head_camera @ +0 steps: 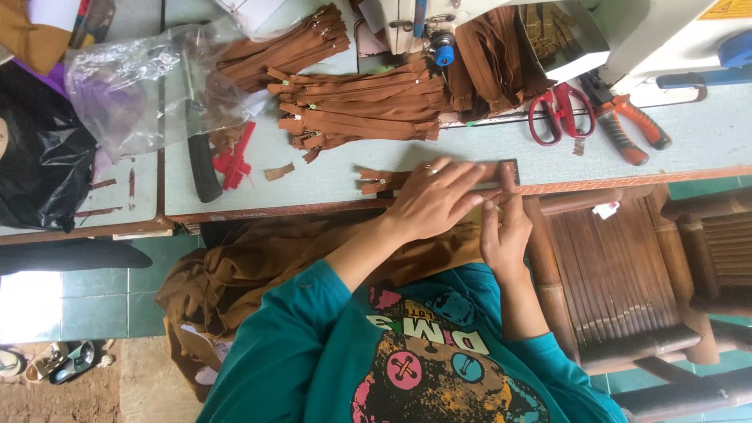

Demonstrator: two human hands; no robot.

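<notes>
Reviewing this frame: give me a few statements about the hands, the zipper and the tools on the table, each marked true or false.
1. The left hand lies flat on a brown zipper at the table edge. True.
2. The right hand holds the red-handled scissors. False: the scissors lie untouched on the table, beside orange-handled pliers; the right hand is at the zipper's end.
3. A pile of brown zippers lies beyond the hands. True.
4. The clear plastic bag sits on the wooden chair. False: it lies on the table; the chair stands beside the person.
5. Brown fabric hangs below the table edge. True.
</notes>
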